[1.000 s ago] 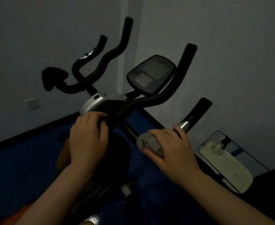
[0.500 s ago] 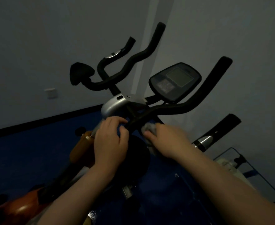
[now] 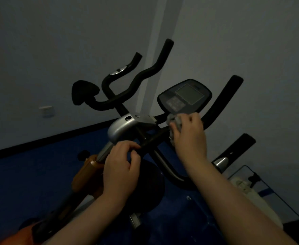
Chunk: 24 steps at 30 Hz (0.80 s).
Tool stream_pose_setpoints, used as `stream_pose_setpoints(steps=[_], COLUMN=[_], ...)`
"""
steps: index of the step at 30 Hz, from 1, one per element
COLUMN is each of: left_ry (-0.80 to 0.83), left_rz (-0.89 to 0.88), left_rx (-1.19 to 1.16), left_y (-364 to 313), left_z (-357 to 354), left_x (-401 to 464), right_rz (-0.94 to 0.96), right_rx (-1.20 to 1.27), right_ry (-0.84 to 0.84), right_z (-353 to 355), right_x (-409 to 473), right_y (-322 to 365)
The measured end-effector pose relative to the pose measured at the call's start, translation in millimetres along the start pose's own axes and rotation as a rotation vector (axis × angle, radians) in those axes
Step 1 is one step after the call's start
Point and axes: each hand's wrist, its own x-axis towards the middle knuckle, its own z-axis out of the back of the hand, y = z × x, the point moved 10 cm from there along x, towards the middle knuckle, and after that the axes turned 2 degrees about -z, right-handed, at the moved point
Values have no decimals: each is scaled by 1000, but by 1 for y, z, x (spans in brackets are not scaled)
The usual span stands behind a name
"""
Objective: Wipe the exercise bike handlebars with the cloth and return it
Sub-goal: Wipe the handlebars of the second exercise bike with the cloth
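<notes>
the floor (image 3: 21,183) is covered in a dark blue surface and meets the grey wall along a black skirting strip (image 3: 48,140). the exercise bike (image 3: 120,128) stands on this floor, with its orange frame (image 3: 86,174) low at the left. at the right, near the wall, a pale flat object (image 3: 254,197) lies on the floor inside a thin dark outline; the dim light hides what it is.

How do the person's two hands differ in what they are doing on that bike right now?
The right hand grips a grey cloth against the black handlebar, just under the display console; the left hand holds no cloth and grips a bare black bar near the silver stem housing. The right hand sits higher and farther out than the left. Both have their fingers curled around part of the bike.
</notes>
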Motion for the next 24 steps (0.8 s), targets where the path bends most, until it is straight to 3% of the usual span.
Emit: stream_pose_setpoints(steps=[5, 8, 10, 14, 15, 18, 19, 24], left_ry=[-7, -7, -15, -44, -51, -60, -61, -47], left_rz=[3, 0, 7, 55, 89, 176, 190, 185], left_rx=[-41, -44, -38, -63, -84, -142, -154, -156], left_y=[2, 2, 2, 10, 13, 22, 23, 22], left_z=[1, 1, 1, 3, 3, 2, 1, 0], left_x=[0, -1, -1, -1, -2, -5, -6, -5], right_rz=[200, 2, -50, 174, 181, 44, 33, 344], right_rx=[105, 80, 18, 207, 199, 107, 82, 131], right_ry=[216, 8, -17, 385, 403, 129, 108, 505], right_z=[-15, 20, 11, -45, -43, -7, -8, -50], right_x=[-8, 19, 1, -37, -28, 0, -6, -37], right_y=[17, -13, -8, 39, 36, 9, 10, 61])
